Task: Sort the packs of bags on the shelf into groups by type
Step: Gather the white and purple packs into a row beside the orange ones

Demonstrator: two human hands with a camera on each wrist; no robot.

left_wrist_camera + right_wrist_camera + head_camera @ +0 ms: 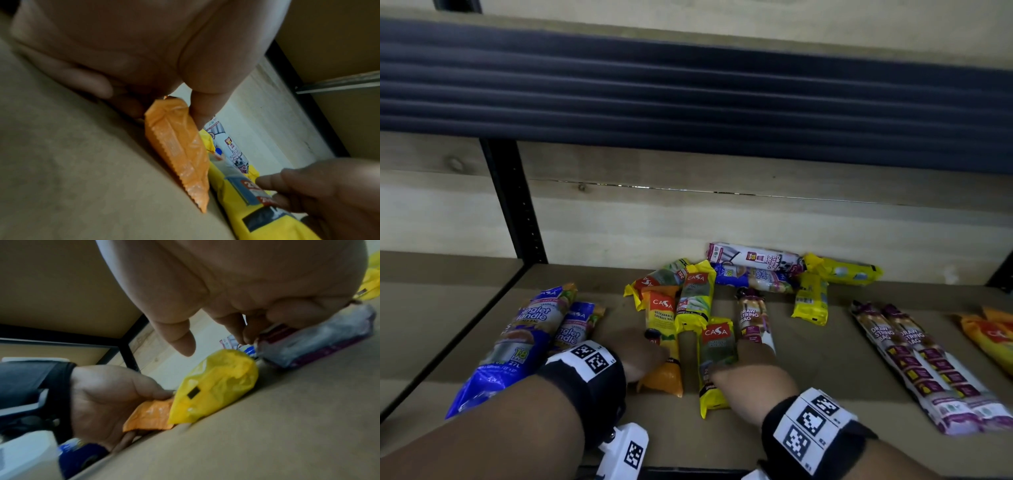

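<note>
My left hand [640,353] grips the near part of an orange Casa pack [661,342], thumb [205,107] on one side and fingers under the other side of the orange pack [180,149]. My right hand [750,371] reaches in beside it. Its fingertips [242,332] touch the near end of a purple-and-white draw string pack [754,318], and its thumb [180,340] lies over a yellow Casa pack [714,359]. Neither pack is pinched by that hand. More yellow packs [695,294] lie heaped just behind.
Two blue singlet handle packs [527,335] lie at the left, two draw string packs [914,359] at the right, orange packs [989,335] at the far right. Mixed packs [753,270] lie by the back wall. The brown shelf [811,373] has a black post [513,205] and a low dark shelf edge [688,102] above.
</note>
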